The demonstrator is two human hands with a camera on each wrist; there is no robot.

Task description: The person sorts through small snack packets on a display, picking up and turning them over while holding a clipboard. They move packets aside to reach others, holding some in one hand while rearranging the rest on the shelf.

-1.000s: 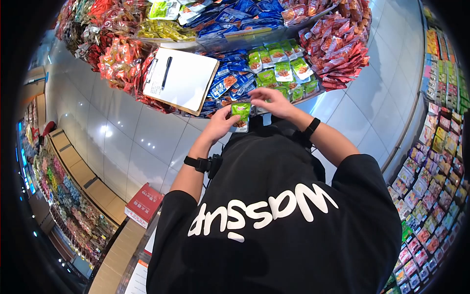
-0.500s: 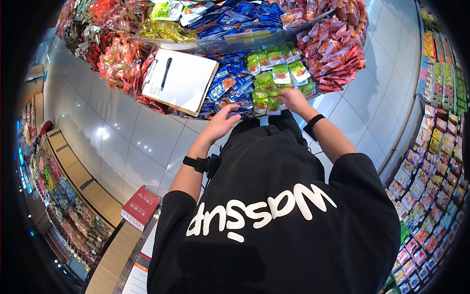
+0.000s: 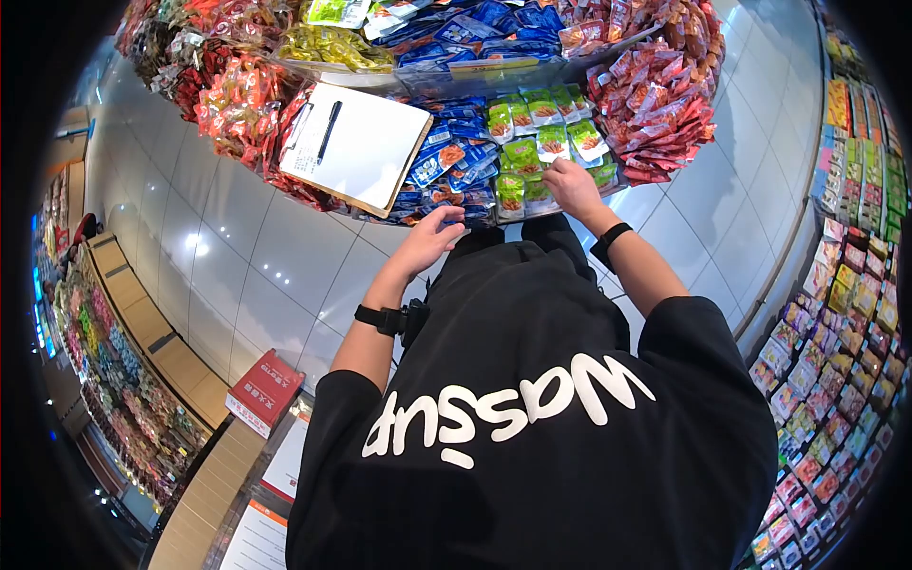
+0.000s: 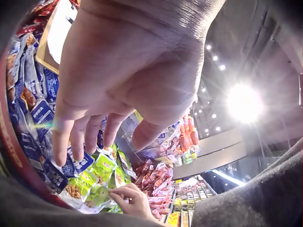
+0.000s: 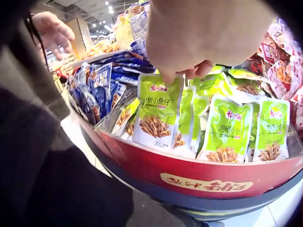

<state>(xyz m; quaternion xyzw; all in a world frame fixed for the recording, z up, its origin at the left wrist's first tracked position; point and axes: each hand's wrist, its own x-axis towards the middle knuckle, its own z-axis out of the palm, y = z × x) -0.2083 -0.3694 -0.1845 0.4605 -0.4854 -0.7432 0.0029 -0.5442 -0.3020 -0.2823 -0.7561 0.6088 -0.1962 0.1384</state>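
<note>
A green snack packet (image 5: 158, 113) stands upright at the front of a round display bin (image 5: 208, 182), among other green packets (image 3: 532, 142). My right hand (image 3: 560, 179) pinches its top edge, as the right wrist view shows with the fingertips (image 5: 189, 71) on the packet's rim. My left hand (image 3: 439, 233) hovers close to my body beside the blue packets (image 3: 446, 161). Its fingers (image 4: 90, 137) hang relaxed and hold nothing.
A clipboard (image 3: 356, 147) with a pen (image 3: 326, 131) lies on the packets at the bin's left. Red packets (image 3: 655, 95) are piled at the right. Stocked shelves (image 3: 845, 285) line the right side. A red box (image 3: 264, 394) sits on counters at lower left.
A second ago both hands held the green packet near my body. The right hand carried it forward into the green row, and the left hand let go and stayed back.
</note>
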